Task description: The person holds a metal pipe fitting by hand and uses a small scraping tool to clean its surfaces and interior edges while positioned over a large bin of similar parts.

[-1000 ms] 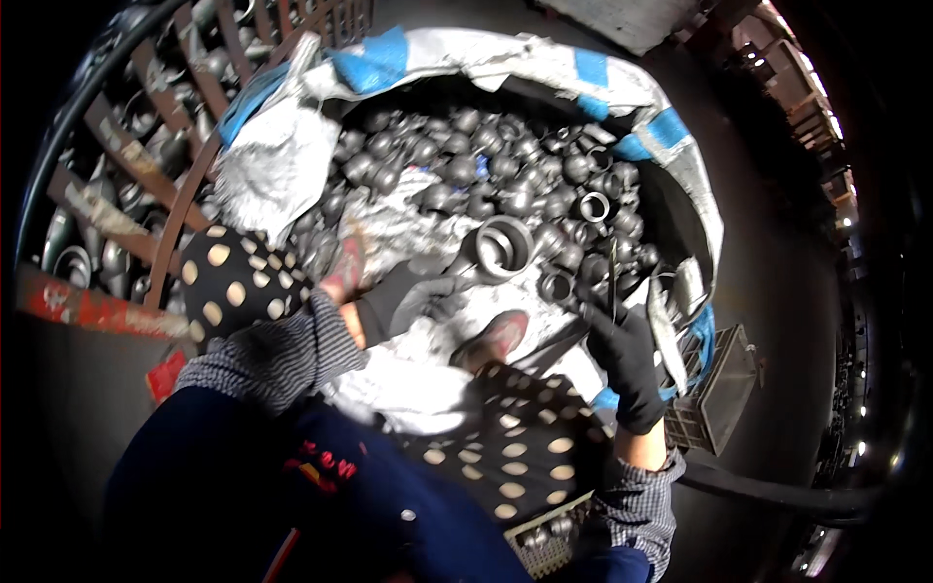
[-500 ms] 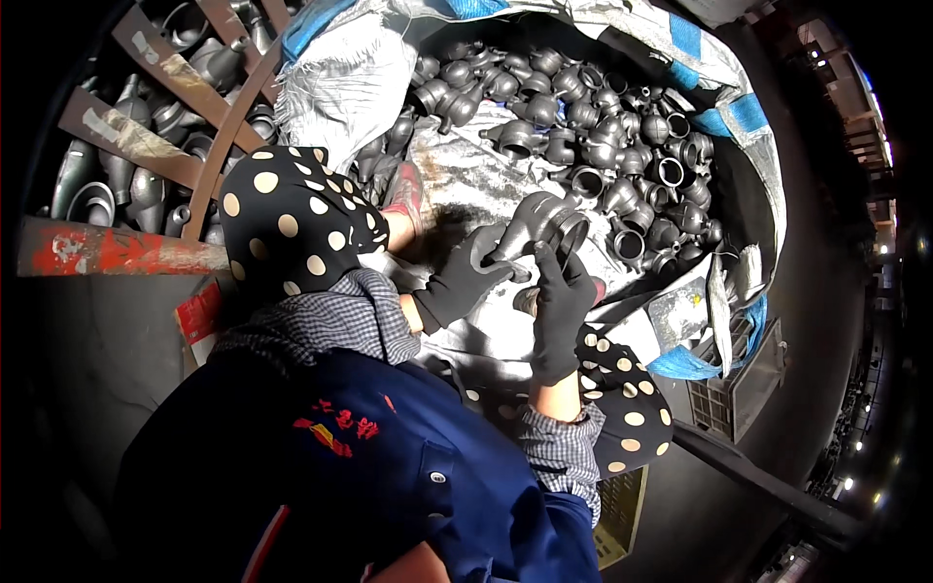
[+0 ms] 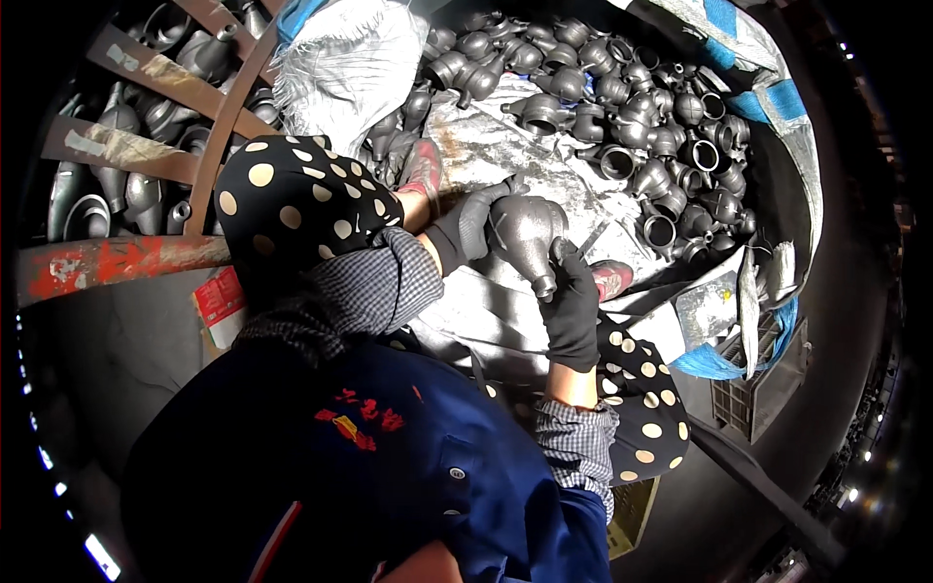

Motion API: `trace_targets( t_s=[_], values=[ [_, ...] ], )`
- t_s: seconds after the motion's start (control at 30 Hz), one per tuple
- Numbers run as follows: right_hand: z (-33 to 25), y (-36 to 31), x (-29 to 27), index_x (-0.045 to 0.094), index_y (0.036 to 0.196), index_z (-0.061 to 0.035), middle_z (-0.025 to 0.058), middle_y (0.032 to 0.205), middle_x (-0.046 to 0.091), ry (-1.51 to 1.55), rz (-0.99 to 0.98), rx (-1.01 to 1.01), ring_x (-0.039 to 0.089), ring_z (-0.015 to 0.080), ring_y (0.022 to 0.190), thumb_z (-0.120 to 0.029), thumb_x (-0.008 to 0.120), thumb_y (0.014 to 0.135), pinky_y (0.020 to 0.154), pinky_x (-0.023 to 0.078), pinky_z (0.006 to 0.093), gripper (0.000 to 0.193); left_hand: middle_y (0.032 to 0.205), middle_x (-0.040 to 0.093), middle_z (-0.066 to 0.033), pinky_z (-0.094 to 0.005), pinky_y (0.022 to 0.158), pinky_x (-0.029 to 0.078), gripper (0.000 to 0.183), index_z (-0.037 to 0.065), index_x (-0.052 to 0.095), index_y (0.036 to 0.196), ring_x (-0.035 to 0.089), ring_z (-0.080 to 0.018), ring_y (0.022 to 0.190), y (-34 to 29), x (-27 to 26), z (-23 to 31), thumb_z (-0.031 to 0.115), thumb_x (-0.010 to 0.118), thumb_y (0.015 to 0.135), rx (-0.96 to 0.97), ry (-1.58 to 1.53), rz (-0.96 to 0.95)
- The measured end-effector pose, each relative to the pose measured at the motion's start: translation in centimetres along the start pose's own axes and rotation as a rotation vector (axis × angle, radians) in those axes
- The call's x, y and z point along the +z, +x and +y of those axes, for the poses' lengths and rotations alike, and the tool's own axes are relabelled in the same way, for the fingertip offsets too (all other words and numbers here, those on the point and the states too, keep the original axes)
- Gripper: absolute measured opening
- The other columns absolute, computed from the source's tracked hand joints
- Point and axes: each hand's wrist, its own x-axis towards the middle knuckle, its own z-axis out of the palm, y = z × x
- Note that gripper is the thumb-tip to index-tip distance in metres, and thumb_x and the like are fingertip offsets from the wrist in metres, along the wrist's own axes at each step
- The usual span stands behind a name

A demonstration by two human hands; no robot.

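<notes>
A dark grey, bulb-shaped metal casting point(image 3: 528, 233) is held between my two gloved hands over the white sheet. Its rounded body faces up, and its narrow neck points down toward me. My left hand point(image 3: 465, 225), in a dark glove, is closed around the casting's left side, with the fingertips at its far edge. On the right side, my right hand point(image 3: 571, 313) grips it near the neck, thumb pressed against the body. The casting's wide opening is hidden from this angle.
Many similar castings point(image 3: 637, 126) lie in a large white woven sack point(image 3: 802, 175) with blue straps. At left, more castings point(image 3: 141, 189) sit behind a rusty slatted metal frame point(image 3: 126, 255). A grey plastic crate point(image 3: 748, 398) stands at right, beside a dark bar point(image 3: 758, 476).
The casting has been turned: its open end faced away to the right before, and now its narrow neck points toward me. My left hand has shifted to its side. The whole view has shifted slightly.
</notes>
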Motion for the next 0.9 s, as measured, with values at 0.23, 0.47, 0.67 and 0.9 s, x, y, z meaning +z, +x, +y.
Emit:
trace_targets(
  t_s=[0.23,0.47,0.67,0.9],
  values=[
    [-1.4,-0.6,0.2,0.064,0.107,-0.0014,-0.0041,0.062,0.049,-0.652,0.108,-0.301,0.035,0.0013,0.047,-0.023,0.060,0.092,0.042,0.025,0.0185,0.027,0.122,0.059,-0.0091,-0.0355,0.084,0.055,0.027,0.009,0.051,0.121,0.060,-0.0197,0.107,-1.7,1.7,1.7,0.018,0.052,0.096,0.428,0.176,0.040],
    [-0.7,0.1,-0.2,0.059,0.116,0.0004,-0.0042,0.062,0.048,-0.185,0.057,0.005,0.039,0.0025,0.048,-0.007,0.062,0.088,0.044,0.029,0.0171,0.030,0.125,0.056,-0.0142,-0.0360,0.095,0.049,0.030,0.005,0.049,0.125,0.055,-0.0212,0.114,-2.1,2.1,1.7,0.014,0.048,0.096,0.630,0.288,-0.101],
    [0.2,1.2,-2.6,0.056,0.120,0.0016,-0.0017,0.076,0.054,0.008,0.003,0.039,0.045,0.0038,0.057,-0.003,0.057,0.089,0.045,0.034,0.0168,0.032,0.130,0.053,-0.0153,-0.0348,0.104,0.038,0.032,0.005,0.050,0.125,0.046,-0.0213,0.125,-2.2,2.6,1.8,0.013,0.047,0.094,0.659,0.412,-0.373],
    [0.1,1.2,-3.1,0.055,0.121,-0.0007,-0.0028,0.078,0.051,0.123,0.010,0.083,0.040,0.0052,0.056,-0.006,0.050,0.092,0.045,0.032,0.0181,0.029,0.122,0.054,-0.0035,-0.0286,0.104,0.036,0.033,0.004,0.051,0.126,0.048,-0.0133,0.116,-3.2,3.2,1.7,0.014,0.049,0.094,0.697,0.531,-0.325]
  ],
)
